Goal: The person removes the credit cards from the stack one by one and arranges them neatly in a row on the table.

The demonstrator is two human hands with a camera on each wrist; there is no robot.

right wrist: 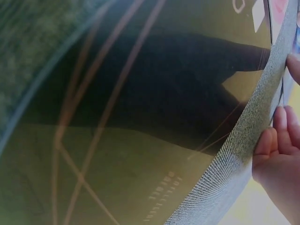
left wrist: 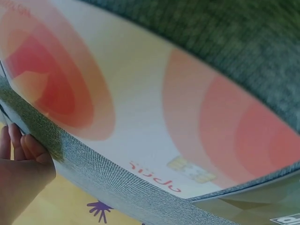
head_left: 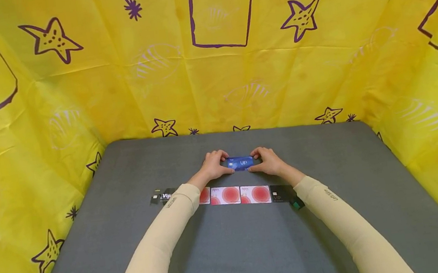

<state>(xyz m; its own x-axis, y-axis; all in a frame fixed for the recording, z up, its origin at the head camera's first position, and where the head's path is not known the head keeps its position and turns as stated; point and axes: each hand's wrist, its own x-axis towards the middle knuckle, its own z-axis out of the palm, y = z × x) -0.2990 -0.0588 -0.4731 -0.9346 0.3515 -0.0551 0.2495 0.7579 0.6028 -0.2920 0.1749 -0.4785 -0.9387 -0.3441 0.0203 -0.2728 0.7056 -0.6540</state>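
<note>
A blue card (head_left: pixel 241 163) printed "VIP" lies between both hands, beyond a row of other cards. My left hand (head_left: pixel 213 165) grips its left end, thumb at the near corner and forefinger at the far one. At the right end, my right hand (head_left: pixel 267 160) holds the card the same way. Nearer me in the row are red-and-white cards (head_left: pixel 225 195) and, on the right, a black card (head_left: pixel 279 194). The left wrist view has a red-and-white card (left wrist: pixel 136 89) close up; the right wrist view, a dark card (right wrist: pixel 126 159).
Grey cloth covers the table (head_left: pixel 242 248). A dark card (head_left: pixel 164 196) marked "Vip" sits at the row's left end, partly under the left sleeve. A green-cornered card (head_left: pixel 296 203) shows beside the right sleeve. Yellow patterned curtains (head_left: pixel 212 82) enclose the back and sides.
</note>
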